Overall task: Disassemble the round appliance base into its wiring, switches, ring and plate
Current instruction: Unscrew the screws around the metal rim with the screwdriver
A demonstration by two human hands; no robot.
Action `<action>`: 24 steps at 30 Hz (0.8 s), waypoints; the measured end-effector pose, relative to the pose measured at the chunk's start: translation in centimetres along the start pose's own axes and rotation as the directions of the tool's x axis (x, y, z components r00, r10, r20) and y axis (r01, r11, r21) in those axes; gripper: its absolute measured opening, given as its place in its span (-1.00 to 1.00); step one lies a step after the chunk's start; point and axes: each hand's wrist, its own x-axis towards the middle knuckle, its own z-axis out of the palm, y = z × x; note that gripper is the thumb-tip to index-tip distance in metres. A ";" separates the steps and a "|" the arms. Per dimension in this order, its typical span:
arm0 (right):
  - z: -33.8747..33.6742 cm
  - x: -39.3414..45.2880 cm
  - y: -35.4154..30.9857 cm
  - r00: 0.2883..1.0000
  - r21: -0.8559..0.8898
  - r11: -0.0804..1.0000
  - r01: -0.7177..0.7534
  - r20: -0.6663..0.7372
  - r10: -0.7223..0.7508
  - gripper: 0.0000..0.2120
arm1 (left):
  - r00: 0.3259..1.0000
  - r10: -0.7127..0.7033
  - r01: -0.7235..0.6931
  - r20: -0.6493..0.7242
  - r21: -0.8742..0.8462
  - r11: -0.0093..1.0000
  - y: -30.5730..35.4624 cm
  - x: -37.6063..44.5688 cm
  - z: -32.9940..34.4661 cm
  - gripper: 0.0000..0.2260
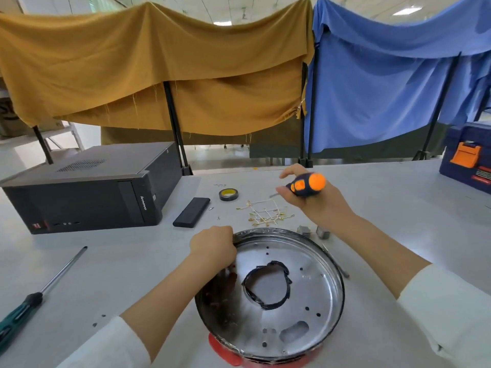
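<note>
Left hand (pixel 214 245) curled over round base (pixel 269 294) rim, fingertips hidden | right hand (pixel 309 200) clamps orange screwdriver (pixel 305 185), shaft mostly hidden | base at table's (pixel 385 208) near edge, red underside cut off

A single wide-angle camera sits on the person's head, looking forward and down across the white table (pixel 372 197). It is close to the work: both forearms enter from the bottom corners, and the round appliance base (pixel 271 293) fills the lower centre, cut off slightly by the bottom edge. Farther off, the view faces draped mustard cloth (pixel 148 75) and blue cloth (pixel 385 75) hung across stands, with ceiling lights above. Straight lines bow near the edges. No second view overlaps it.
</note>
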 end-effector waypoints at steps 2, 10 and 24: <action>-0.3 0.8 -0.9 0.999 0.043 0.999 -0.004 -0.033 0.006 -0.62 | 0.999 0.004 0.002 0.037 -0.169 0.986 0.0 0.4 -0.1 -0.70; -0.5 0.7 -4.9 0.980 0.252 0.966 0.064 -0.198 -0.014 -0.70 | 0.989 0.092 -0.029 0.114 -0.460 0.888 0.9 1.3 0.9 -0.51; 2.2 0.5 -3.0 0.985 0.256 0.967 0.003 -0.168 0.042 -0.59 | 0.998 0.057 -0.038 0.029 -0.453 0.891 0.9 1.1 1.3 -0.53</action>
